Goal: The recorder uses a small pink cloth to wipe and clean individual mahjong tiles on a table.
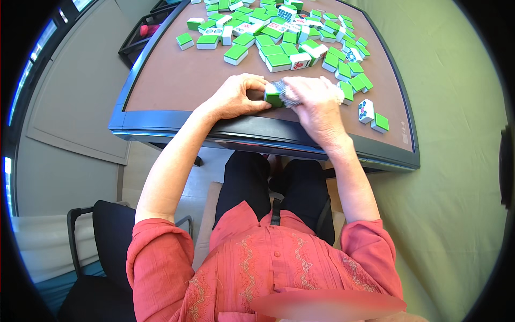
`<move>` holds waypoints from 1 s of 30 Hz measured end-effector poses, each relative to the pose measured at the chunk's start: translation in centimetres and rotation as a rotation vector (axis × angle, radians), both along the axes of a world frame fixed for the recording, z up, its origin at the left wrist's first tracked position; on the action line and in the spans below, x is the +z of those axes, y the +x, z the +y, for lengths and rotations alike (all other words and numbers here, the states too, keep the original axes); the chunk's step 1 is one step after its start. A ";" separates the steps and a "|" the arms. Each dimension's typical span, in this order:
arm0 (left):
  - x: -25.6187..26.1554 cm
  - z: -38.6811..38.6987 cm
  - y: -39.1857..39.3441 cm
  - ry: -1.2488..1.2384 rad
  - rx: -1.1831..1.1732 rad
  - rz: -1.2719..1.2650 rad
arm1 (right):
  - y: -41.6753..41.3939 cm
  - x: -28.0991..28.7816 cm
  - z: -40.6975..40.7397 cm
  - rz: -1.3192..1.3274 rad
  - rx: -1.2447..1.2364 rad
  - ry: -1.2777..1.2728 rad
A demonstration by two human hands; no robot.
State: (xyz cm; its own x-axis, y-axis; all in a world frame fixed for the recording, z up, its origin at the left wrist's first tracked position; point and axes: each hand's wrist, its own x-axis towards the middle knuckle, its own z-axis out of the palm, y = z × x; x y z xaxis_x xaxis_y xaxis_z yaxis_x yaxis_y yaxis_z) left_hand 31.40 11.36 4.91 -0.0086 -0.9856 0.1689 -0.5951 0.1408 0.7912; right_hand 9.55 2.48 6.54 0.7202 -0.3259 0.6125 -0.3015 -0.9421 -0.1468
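Observation:
Near the front edge of a mahjong table [173, 86], my left hand [237, 96] grips a green-backed mahjong tile [272, 99] between thumb and fingers. My right hand [316, 100] has its fingers closed over a grey and white cloth [287, 94], which presses against the tile's right side. The hand and cloth hide part of what lies there. Just right of my right hand lies another green-backed tile [347, 92]. Farther right, a face-up tile with circles [365, 111] rests beside a face-down tile [380, 122].
Many loose mahjong tiles [271, 50] spread over the table's far half, mostly green side up. A raised dark rim [257, 128] borders the table. At lower left stands a black armchair [108, 241]. A green curtain [450, 120] hangs on the right, and a dark shelf [134, 50] is at left.

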 end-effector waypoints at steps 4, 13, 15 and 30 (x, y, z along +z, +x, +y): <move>-1.0 0.0 0.3 -0.132 0.012 -0.084 | -2.5 1.3 -3.0 -0.327 -0.099 0.154; -0.1 -0.1 -1.0 -0.181 0.105 -0.090 | -6.8 -0.7 -5.1 -0.263 -0.258 0.315; -0.1 -0.4 -1.7 -0.210 0.104 -0.159 | -7.2 -1.2 -5.0 -0.236 -0.266 0.290; -1.1 -3.2 -4.4 -0.265 0.107 -0.154 | -4.7 0.1 -6.2 -0.122 0.119 0.831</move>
State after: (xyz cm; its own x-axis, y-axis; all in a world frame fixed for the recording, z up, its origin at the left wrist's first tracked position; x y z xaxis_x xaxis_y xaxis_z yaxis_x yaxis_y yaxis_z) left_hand 27.01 8.14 3.77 0.0477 -0.9040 0.4249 -0.7277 0.2600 0.6347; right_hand 4.88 -3.67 6.62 0.7226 -0.6308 0.2826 -0.1449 -0.5380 -0.8304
